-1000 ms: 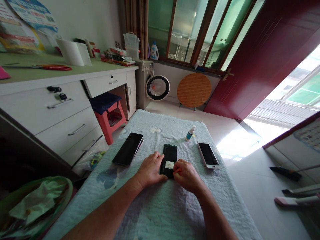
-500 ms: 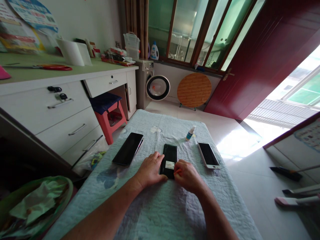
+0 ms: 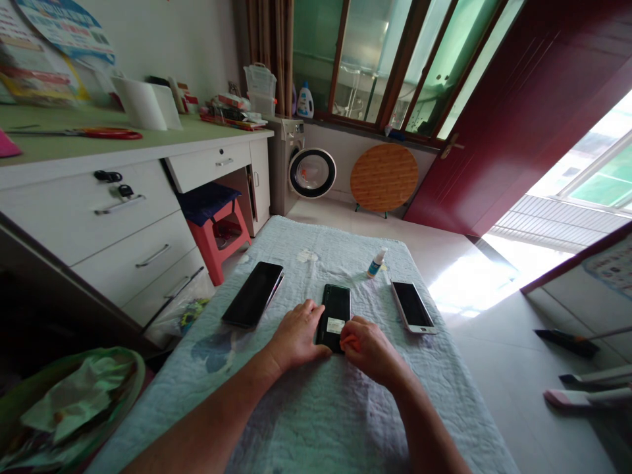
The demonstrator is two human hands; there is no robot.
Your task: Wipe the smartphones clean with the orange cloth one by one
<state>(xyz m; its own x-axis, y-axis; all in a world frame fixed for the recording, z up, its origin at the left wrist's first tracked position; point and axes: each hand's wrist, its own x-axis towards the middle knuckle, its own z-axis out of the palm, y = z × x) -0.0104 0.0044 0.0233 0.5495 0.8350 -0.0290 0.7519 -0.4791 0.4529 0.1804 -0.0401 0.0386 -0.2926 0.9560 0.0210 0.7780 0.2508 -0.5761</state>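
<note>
A dark phone (image 3: 338, 303) lies face down on the cloth-covered table, a white label on its lower back. My left hand (image 3: 299, 332) grips its left side, thumb at the bottom edge and fingers along the left edge. Bunched in my closed right hand (image 3: 371, 345) is a small orange cloth (image 3: 351, 342), pressed on the phone's lower right part; most of the cloth is hidden by the fingers. To the left rests a larger black device (image 3: 254, 294) with a dark screen. A white phone (image 3: 413, 307) lies at the right, and a small spray bottle (image 3: 376, 263) stands behind it.
A pale blue quilted cover (image 3: 340, 421) drapes over the table. A red stool (image 3: 217, 230) and a drawer desk (image 3: 133, 230) stand at the left, with a waste basket (image 3: 138, 368) at lower left. Brooms (image 3: 567, 342) lie on the floor at the right.
My right hand has shifted slightly left over the phone's lower part, and more of the orange cloth shows. My left hand and the phone have stayed in place.
</note>
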